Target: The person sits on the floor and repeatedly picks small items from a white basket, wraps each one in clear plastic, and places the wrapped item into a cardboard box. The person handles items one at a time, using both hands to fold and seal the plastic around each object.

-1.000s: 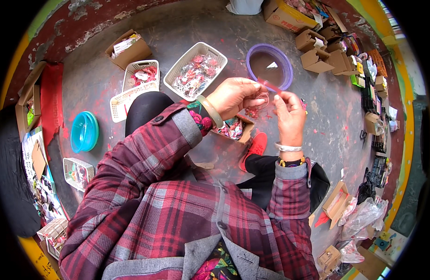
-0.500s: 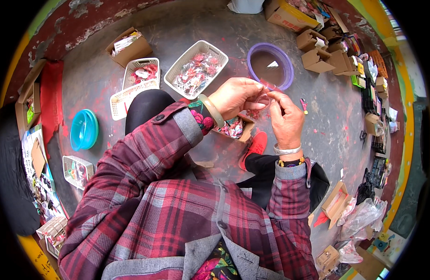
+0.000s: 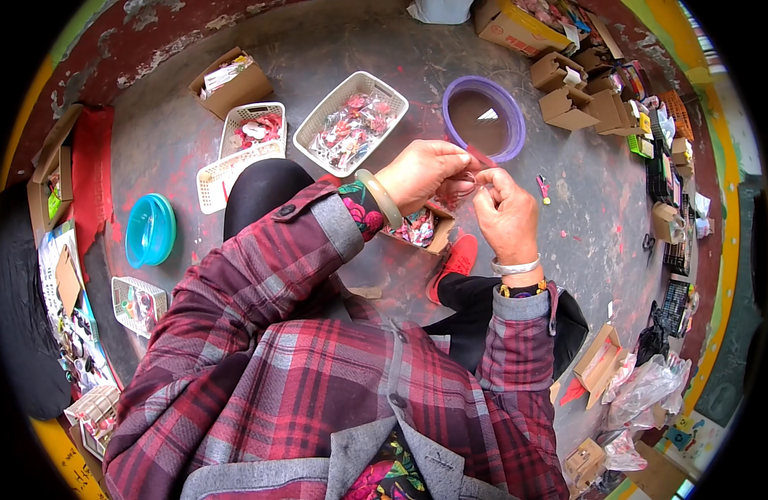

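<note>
In front of my knees, both hands meet over a small red strip (image 3: pixel 481 158) with a thin, pale pink loop (image 3: pixel 457 191) hanging below it. My left hand (image 3: pixel 423 173) pinches the piece from the left between thumb and fingertips. From the right, my right hand (image 3: pixel 509 218) grips its other side with curled fingers. The exact material and kind of the piece are too small to make out. Beneath the hands stands a cardboard box (image 3: pixel 441 235) holding colourful small items, partly covered by my left wrist.
A white basket (image 3: pixel 303 135) of bagged red pieces stands ahead, beside a purple basin (image 3: pixel 520 133). Two smaller white baskets (image 3: pixel 209 193) are left of it. Teal basins (image 3: pixel 169 237) sit further left. Small scissors (image 3: pixel 543 188) lie on the floor at right; boxes (image 3: pixel 566 108) line the right wall.
The red strip has tilted and shows more between my fingertips. My right hand has shifted slightly down and left, and the loop has turned; my left hand stays nearly in place.
</note>
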`<state>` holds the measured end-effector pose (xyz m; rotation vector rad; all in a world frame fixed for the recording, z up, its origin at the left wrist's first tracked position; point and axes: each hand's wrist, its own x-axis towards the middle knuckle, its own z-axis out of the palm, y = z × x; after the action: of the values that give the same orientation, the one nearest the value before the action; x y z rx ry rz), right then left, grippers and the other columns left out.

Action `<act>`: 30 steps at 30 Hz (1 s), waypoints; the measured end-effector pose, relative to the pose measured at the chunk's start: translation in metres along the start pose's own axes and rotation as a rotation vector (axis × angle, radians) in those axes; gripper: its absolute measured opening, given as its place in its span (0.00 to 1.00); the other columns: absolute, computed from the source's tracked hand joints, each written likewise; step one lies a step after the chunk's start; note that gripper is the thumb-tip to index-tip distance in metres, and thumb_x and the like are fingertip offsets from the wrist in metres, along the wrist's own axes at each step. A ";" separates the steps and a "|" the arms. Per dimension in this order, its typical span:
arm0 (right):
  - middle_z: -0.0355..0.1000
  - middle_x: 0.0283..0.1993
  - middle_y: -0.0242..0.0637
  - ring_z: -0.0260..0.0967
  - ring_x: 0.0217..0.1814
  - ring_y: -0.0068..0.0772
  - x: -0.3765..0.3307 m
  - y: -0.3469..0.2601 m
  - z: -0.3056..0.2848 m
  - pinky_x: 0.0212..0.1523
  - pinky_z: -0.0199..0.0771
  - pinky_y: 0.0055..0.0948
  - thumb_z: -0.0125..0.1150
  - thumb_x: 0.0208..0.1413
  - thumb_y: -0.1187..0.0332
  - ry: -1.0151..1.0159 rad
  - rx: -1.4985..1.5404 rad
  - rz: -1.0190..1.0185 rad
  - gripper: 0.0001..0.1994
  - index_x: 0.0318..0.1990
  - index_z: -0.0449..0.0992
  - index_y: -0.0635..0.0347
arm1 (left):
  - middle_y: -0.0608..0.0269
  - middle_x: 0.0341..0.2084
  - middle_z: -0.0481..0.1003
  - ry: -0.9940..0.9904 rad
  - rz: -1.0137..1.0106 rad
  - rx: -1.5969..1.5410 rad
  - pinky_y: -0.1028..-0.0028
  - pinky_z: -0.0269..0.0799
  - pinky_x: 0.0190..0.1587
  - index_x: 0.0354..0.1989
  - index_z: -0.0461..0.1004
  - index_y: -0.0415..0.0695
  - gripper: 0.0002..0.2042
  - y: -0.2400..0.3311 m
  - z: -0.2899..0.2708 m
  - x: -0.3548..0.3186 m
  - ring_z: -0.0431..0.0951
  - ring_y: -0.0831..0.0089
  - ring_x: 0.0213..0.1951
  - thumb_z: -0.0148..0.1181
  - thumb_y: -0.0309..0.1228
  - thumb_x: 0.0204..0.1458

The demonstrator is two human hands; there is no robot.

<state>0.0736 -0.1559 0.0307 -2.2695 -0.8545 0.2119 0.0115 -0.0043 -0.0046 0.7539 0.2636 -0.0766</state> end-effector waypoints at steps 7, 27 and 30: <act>0.69 0.23 0.34 0.66 0.20 0.23 0.001 -0.005 0.002 0.23 0.65 0.22 0.56 0.47 0.77 0.191 0.231 -0.053 0.06 0.34 0.74 0.61 | 0.60 0.36 0.74 0.029 -0.022 0.052 0.76 0.75 0.38 0.40 0.70 0.36 0.10 -0.001 0.001 -0.001 0.75 0.78 0.36 0.46 0.29 0.58; 0.68 0.27 0.34 0.68 0.29 0.37 0.003 -0.003 0.005 0.28 0.68 0.32 0.59 0.43 0.72 0.284 -0.368 -0.457 0.04 0.29 0.73 0.56 | 0.53 0.28 0.76 -0.046 0.350 1.016 0.72 0.71 0.34 0.41 0.71 0.36 0.11 -0.016 0.003 0.002 0.76 0.67 0.32 0.47 0.29 0.56; 0.66 0.26 0.34 0.67 0.28 0.37 0.001 -0.009 0.003 0.28 0.68 0.33 0.58 0.42 0.72 0.264 -0.436 -0.451 0.04 0.28 0.71 0.56 | 0.48 0.27 0.74 -0.015 0.411 1.131 0.68 0.70 0.34 0.40 0.72 0.37 0.10 -0.014 0.007 -0.002 0.77 0.60 0.32 0.49 0.28 0.54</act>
<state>0.0691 -0.1485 0.0339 -2.3370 -1.3321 -0.5122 0.0084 -0.0195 -0.0089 1.9160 0.0199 0.1795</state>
